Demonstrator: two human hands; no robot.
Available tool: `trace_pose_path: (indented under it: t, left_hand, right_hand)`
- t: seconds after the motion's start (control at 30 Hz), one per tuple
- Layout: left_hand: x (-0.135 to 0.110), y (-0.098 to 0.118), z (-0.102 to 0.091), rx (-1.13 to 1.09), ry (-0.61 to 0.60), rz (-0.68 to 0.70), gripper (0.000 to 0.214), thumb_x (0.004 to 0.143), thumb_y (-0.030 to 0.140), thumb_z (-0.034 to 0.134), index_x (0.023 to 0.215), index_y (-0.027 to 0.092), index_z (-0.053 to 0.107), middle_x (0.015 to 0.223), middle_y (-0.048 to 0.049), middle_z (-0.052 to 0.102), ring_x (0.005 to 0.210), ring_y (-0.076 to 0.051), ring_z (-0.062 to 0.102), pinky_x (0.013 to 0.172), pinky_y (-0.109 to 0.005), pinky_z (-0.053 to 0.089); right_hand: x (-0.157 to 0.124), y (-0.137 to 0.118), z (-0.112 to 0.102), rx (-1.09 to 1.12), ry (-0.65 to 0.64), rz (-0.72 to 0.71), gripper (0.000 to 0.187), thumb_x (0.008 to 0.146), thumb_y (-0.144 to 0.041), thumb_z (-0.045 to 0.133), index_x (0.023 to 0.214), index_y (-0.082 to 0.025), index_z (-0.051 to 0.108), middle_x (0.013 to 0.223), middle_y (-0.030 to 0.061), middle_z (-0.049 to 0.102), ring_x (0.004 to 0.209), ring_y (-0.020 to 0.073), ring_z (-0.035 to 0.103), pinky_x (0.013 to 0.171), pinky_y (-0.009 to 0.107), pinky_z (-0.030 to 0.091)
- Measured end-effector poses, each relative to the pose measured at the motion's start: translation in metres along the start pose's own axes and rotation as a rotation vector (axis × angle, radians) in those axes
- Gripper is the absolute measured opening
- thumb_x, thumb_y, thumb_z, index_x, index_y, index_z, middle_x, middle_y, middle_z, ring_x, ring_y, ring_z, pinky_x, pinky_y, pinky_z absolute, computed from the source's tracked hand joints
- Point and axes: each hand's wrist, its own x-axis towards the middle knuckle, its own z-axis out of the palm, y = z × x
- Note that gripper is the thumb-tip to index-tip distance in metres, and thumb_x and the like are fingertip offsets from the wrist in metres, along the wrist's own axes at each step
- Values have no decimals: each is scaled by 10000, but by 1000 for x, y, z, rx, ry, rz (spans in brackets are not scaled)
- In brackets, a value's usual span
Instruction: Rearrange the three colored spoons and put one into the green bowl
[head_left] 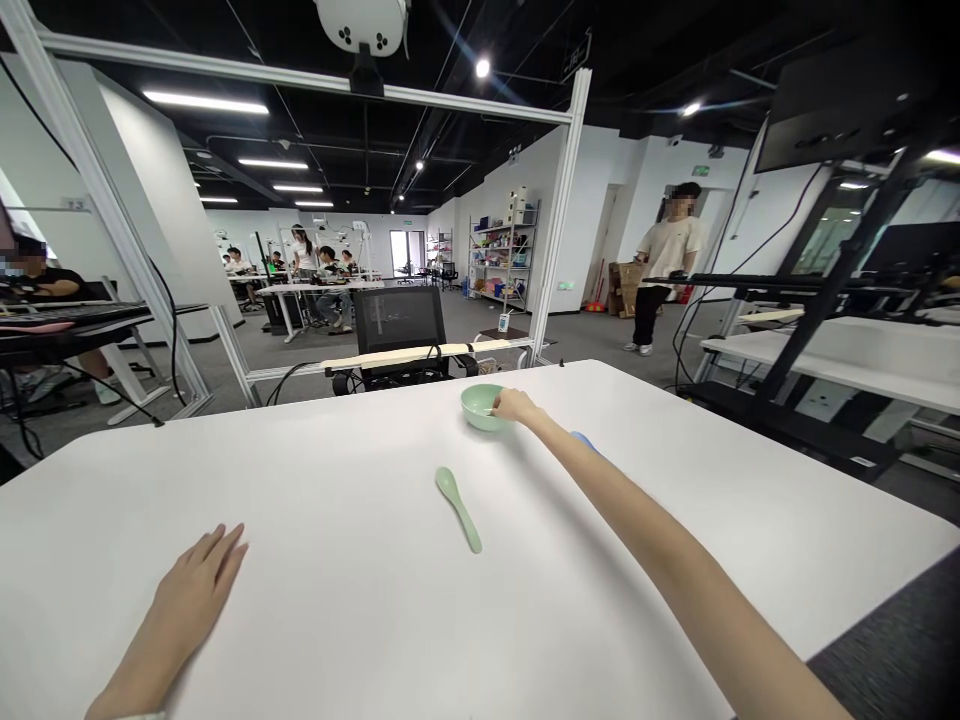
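Observation:
A light green bowl (pixel 478 418) stands upright near the table's far edge. My right hand (pixel 514 405) reaches across to its right side, fingers closed over the rim and fingertips inside the bowl; the thumb is not clearly visible. Nearer to me lies a light green spoon (pixel 459 510), its scoop pointing away and its handle towards me. Neither hand touches the spoon. At the left, my left hand (pixel 191 585) rests on the tabletop, fingers stretched out and holding nothing. Behind my right forearm a small blue thing (pixel 583 440) shows, mostly hidden.
The white table (pixel 322 600) has rounded far corners. Beyond it stand a black mesh chair (pixel 400 318) and a metal frame (pixel 559 210). A person (pixel 670 250) stands at the right; others sit farther back. Black stands flank the table.

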Motion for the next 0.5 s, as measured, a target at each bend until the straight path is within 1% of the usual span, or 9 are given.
trace_pose_path:
  t: [0.07,0.13,0.23,0.3,0.4,0.5]
  left_hand:
    - [0,0,0,2,7,1,701,908,514,308,1326,148,736,1432,-165,723,1345,-344,652,1137,-499,522]
    - [0,0,0,3,8,3,701,903,514,306,1323,156,738,1430,-156,726,1355,-339,647,1146,-492,516]
    - [0,-1,1,1,1,1,719,899,513,295,1331,137,729,1444,-172,713,1362,-352,640,1158,-512,506]
    - [0,-2,2,-5,-14,9,732,901,508,293,1353,113,711,1457,-189,700,1380,-364,626,1173,-532,491]
    - [1,-3,3,-14,-42,13,762,906,517,276,1392,89,679,1481,-201,679,1424,-374,591,1197,-549,468]
    - [1,-4,5,-12,-61,0,804,902,535,254,1411,62,657,1502,-219,657,1447,-381,569,1213,-544,451]
  right_hand:
    - [-1,-1,-4,14,17,-15,180,914,-292,739,1022,-200,851,1042,117,834,997,259,756,840,280,516]
    - [-5,1,-10,47,64,-28,262,976,-337,667,1115,-187,830,1071,116,829,1009,247,741,849,270,502]
    - [-20,13,-16,156,210,-50,330,1008,-274,564,1214,-147,788,1074,124,816,972,237,727,837,267,484]
    - [-38,27,-15,230,315,-69,357,999,-247,536,1242,-127,768,1041,128,805,958,242,715,840,277,478]
    - [-75,56,1,272,393,-87,409,1005,-284,501,1296,-115,734,968,123,779,975,263,693,875,307,477]
    - [-113,89,29,256,375,-63,423,984,-308,496,1295,-134,723,911,106,758,929,277,678,874,346,488]
